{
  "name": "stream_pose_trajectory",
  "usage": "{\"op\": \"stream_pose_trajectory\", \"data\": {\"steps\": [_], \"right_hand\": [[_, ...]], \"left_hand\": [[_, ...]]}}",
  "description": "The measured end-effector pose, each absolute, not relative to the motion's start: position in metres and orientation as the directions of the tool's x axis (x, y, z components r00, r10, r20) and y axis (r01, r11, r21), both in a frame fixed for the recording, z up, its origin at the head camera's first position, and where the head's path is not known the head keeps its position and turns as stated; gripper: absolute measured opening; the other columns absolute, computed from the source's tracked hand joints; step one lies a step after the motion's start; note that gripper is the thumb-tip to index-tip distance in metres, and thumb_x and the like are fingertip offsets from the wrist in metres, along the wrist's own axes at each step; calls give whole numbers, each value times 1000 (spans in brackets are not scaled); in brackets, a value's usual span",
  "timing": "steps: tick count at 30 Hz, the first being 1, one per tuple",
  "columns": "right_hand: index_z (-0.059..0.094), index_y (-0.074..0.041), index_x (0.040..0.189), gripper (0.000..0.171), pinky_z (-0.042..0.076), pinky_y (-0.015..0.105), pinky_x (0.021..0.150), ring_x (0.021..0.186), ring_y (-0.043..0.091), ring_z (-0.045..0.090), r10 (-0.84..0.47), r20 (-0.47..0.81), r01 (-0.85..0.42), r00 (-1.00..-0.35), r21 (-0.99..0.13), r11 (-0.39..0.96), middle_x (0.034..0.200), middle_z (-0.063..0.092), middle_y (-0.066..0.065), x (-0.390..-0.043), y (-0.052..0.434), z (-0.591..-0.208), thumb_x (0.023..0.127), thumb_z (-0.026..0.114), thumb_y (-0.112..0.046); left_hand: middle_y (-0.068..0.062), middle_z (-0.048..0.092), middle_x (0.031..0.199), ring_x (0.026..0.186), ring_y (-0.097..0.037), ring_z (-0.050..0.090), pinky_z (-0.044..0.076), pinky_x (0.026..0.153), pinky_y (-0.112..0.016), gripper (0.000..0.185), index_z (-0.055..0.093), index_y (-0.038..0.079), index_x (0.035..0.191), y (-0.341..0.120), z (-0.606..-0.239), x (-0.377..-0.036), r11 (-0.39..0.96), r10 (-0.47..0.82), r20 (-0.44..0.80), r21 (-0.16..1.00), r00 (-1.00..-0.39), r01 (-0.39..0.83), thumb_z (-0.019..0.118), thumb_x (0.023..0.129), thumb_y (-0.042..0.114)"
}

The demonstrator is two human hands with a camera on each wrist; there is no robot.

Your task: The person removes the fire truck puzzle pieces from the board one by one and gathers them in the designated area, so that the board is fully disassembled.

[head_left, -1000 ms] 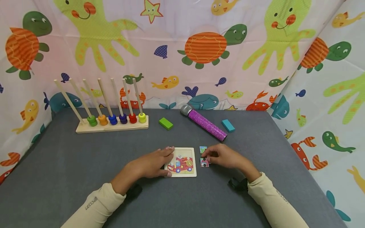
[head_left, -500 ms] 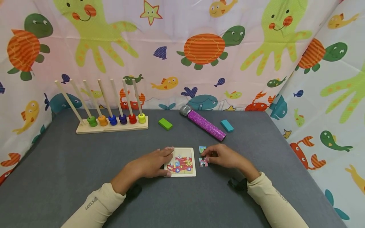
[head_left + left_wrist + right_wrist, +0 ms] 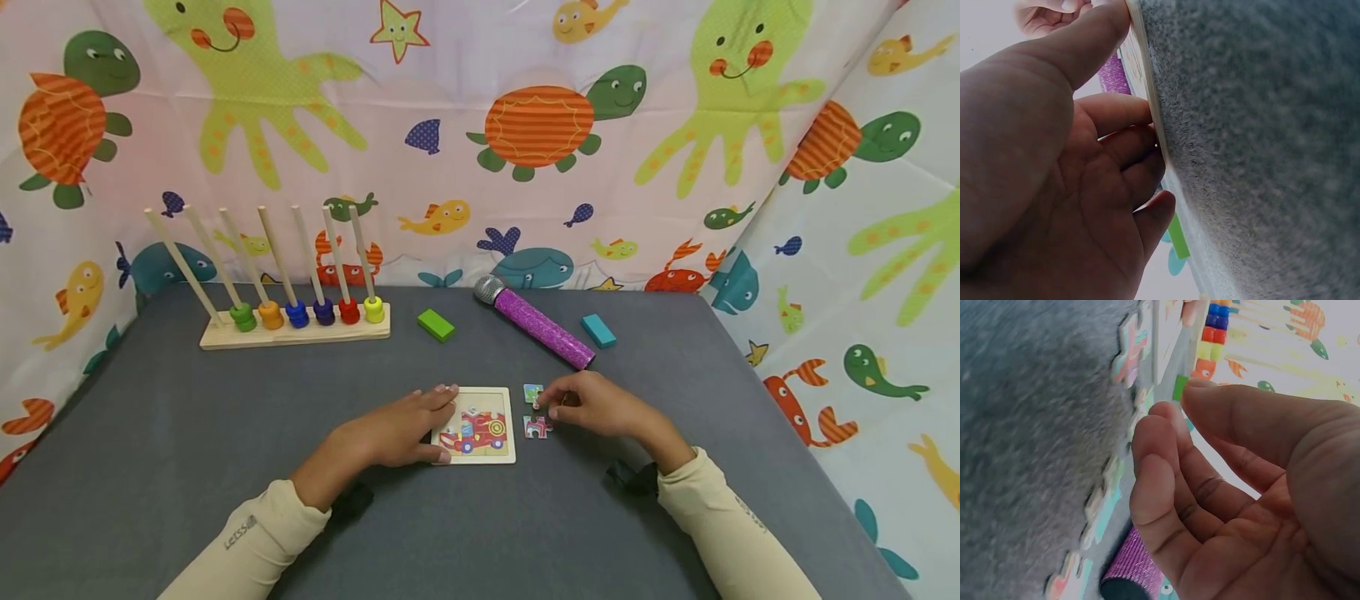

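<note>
My left hand (image 3: 408,429) rests along the left side of a wooden puzzle board (image 3: 512,425), thumb at its near corner and fingertips toward the far edge. A red vehicle picture (image 3: 480,432) fills the lower part of the board; my hand covers its left margin. To the board's right lie a green-and-blue puzzle piece (image 3: 532,392) and a pink-red puzzle piece (image 3: 536,427). My right hand (image 3: 588,404) hovers just right of them, fingers loosely bent. In the right wrist view its thumb stands apart from the fingertips, holding nothing, and further pieces (image 3: 1102,500) lie beyond.
A glittery purple microphone (image 3: 546,328) lies behind the right hand, with a blue block (image 3: 599,331) to its right and a green block (image 3: 436,325) to its left. A wooden peg stand with colored beads (image 3: 296,335) stands at the back left, before a patterned cloth backdrop (image 3: 450,75).
My right hand has lifted slightly back and to the right, uncovering more of the two puzzle pieces. My left hand stays in place on the board.
</note>
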State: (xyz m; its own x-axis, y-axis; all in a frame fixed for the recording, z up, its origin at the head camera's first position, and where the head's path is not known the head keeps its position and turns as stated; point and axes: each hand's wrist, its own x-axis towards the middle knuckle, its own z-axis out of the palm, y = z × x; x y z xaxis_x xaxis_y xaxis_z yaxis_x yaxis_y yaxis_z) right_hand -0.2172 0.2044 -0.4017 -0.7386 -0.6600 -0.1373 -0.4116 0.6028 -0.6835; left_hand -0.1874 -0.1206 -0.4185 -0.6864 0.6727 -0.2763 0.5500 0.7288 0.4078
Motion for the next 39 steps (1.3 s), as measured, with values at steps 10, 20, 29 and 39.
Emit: {"op": "stream_pose_trajectory", "data": {"steps": [10,20,29,39], "right_hand": [[70,-3,114,21,52,27,76,85,12,58,-685,-69,-479,-725,-664,574,103,69,3,-215,180,-403,95,63,-8],[70,-4,116,22,52,26,67,77,10,58,-737,-53,-510,-674,-689,516,98,68,1,-215,150,-405,95,63,-8],[70,-4,114,22,50,26,65,77,13,57,-755,-31,-529,-655,-695,488,104,67,5,-216,134,-412,94,64,-6],[69,-5,117,24,52,30,76,86,18,60,-770,-48,-507,-636,-727,463,113,65,7,-221,132,-410,94,64,-7]], "left_hand": [[-6,21,160,146,-21,16,14,115,-46,76,36,7,151,-122,-418,-187,725,681,-261,376,-684,578,66,91,44],[-4,23,159,145,-20,18,13,116,-46,76,37,8,150,-122,-421,-189,733,668,-248,380,-702,564,67,90,44],[-5,23,159,145,-21,18,15,115,-45,75,38,7,150,-121,-422,-189,726,675,-248,393,-695,564,67,90,43],[-5,21,160,145,-20,17,14,116,-44,77,36,7,151,-121,-423,-188,738,660,-253,397,-708,546,67,90,43]]}}
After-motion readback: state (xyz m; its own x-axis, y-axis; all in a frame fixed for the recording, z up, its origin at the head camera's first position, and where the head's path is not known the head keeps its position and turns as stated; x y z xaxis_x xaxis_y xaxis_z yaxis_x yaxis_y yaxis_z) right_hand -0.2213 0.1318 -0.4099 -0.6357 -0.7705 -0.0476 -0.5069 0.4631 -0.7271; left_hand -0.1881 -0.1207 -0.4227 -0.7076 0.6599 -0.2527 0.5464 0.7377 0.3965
